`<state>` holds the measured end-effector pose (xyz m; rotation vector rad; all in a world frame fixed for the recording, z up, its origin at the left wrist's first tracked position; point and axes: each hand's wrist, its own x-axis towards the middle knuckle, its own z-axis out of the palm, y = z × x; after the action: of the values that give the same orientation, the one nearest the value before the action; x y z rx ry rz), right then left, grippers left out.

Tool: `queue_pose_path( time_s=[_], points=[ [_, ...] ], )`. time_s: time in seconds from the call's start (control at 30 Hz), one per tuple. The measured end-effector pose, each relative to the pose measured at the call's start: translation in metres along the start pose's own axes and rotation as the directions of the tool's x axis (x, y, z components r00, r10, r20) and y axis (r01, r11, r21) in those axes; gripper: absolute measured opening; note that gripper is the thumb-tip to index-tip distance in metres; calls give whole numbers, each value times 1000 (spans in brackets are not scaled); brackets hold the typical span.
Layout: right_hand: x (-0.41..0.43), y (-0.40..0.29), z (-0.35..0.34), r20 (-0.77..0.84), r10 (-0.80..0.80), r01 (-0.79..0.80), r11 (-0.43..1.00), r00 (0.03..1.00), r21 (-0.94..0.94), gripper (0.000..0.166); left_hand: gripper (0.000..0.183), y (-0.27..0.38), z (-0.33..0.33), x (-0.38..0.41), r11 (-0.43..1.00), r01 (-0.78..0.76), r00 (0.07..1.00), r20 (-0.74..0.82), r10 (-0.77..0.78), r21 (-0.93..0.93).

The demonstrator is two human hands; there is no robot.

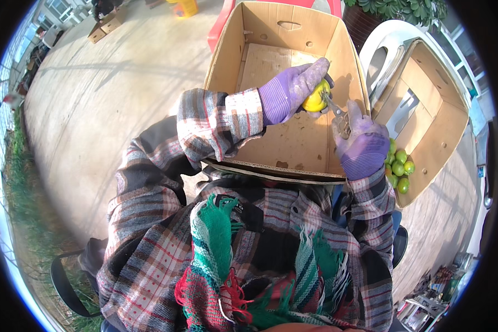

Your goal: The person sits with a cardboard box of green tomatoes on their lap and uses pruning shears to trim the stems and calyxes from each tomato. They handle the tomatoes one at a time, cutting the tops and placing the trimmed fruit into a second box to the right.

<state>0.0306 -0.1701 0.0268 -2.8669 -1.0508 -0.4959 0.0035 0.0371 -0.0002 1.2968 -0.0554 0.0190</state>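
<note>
My left hand (pixel 292 91), in a soiled purple work glove, grips a yellow-green tomato (pixel 316 97) with its stem side turned to the right. In my right hand (pixel 363 141), gloved the same way, is a pair of small scissors (pixel 339 116); their tips touch the tomato at its stem. Both hands are over a large cardboard box (pixel 269 143) in front of me, whose stained bottom shows. Close to my right wrist, several green tomatoes (pixel 398 168) lie in the near end of a second cardboard box (pixel 433 137).
The second box leans on a white plastic chair (pixel 392 35). Red plastic furniture (pixel 220 25) stands behind the large box, with a potted plant (pixel 398 10) at the back right. Farther off on the concrete floor (pixel 120 103) are small cardboard boxes (pixel 106 27) and a yellow bucket (pixel 184 7).
</note>
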Motion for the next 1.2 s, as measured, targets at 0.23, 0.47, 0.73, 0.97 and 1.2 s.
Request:
queue_pose_path(
  time_s=[0.23,0.47,0.73,0.97,1.2],
  points=[
    [-5,12,6,-164,38,8,962,986,273,51,70,16,13,-2,996,77,994,77,-74,-35],
    [0,-1,4,-248,-206,276,915,947,294,65,69,-6,5,-6,955,288,946,171,-274,-64],
    [-6,24,-8,-486,49,183,890,872,417,64,63,22,26,-13,964,1,959,274,-77,267],
    [-50,111,20,-269,677,-108,460,685,882,58,47,13,14,-20,287,-466,847,516,-129,837],
    [-153,248,90,52,854,-836,491,517,246,57,42,6,3,-18,179,-450,835,483,-265,875]
  ],
)
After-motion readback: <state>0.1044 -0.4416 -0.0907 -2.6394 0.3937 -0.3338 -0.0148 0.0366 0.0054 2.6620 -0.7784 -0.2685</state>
